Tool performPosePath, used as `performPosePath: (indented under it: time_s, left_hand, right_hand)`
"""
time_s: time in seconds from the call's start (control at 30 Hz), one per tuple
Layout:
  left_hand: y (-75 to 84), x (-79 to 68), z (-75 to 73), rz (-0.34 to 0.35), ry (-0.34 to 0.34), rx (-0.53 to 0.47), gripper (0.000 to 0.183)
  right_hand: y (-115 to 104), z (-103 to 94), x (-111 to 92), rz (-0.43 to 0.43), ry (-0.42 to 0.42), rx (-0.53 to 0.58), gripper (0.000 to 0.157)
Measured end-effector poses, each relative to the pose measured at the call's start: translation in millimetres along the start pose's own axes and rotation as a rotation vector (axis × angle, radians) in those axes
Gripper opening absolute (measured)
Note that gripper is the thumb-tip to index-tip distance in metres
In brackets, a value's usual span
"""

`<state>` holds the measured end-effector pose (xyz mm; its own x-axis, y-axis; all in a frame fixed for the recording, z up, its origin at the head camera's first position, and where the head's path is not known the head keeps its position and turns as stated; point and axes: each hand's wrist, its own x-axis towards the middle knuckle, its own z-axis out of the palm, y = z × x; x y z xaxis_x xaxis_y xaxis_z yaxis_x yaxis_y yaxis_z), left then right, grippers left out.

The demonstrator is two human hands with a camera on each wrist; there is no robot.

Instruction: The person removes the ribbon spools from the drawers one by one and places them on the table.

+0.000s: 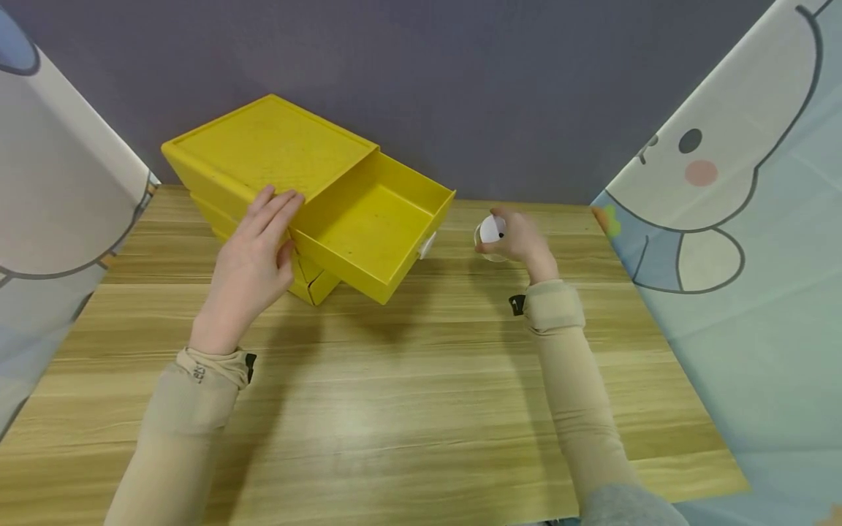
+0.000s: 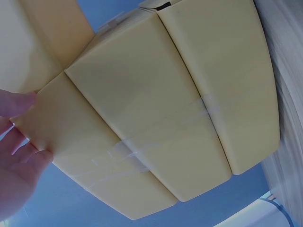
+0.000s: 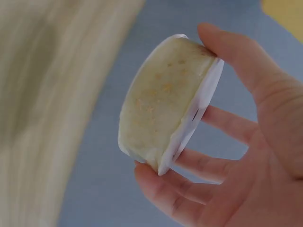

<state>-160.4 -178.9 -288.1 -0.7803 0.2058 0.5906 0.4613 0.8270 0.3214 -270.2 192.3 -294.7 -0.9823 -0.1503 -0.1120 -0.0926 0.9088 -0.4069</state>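
My left hand (image 1: 250,267) rests with extended fingers on the near top edge of a yellow drawer unit (image 1: 263,146); in the left wrist view its thumb (image 2: 18,103) lies by the front corner. The top drawer (image 1: 368,226) is pulled out, its inside bare, with a white handle (image 1: 427,245) on its front. To the right of it, above the table, my right hand (image 1: 520,237) grips a round white-rimmed spool (image 3: 163,99) by its rims, thumb on one side and fingers on the other. Small tan star-like marks dot its cream band.
The wooden table (image 1: 368,409) carries the drawer unit at its back left. A dark grey-blue backdrop (image 1: 460,95) stands behind, and cartoon-printed cloth (image 1: 737,351) hangs at both sides. Clear tape (image 2: 132,156) crosses the seams of the stacked drawer cases.
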Motion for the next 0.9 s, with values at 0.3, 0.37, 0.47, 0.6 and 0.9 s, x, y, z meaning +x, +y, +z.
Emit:
performPosePath:
  time_s: [0.3, 0.37, 0.47, 0.6, 0.9]
  left_hand:
    - [-0.5, -0.7, 0.5, -0.002, 0.005, -0.005, 0.059]
    - [-0.5, -1.0, 0.8, -0.005, 0.002, -0.005, 0.059]
    - [-0.3, -1.5, 1.1, -0.006, 0.004, -0.004, 0.059]
    - [0.3, -1.8, 0.8, -0.003, 0.009, -0.003, 0.059]
    - [0.5, -2.5, -0.4, -0.004, 0.014, -0.006, 0.061]
  right_hand:
    - [13, 31.3, 0, 0.062, -0.093, 0.034, 0.080]
    - [16, 38.6, 0, 0.064, -0.113, 0.032, 0.079]
    - [22, 49.1, 2, 0.060, -0.132, 0.039, 0.080]
    - [28, 59.7, 3, 0.059, -0.147, 0.036, 0.081]
    - [31, 67.3, 0, 0.092, -0.164, 0.027, 0.081]
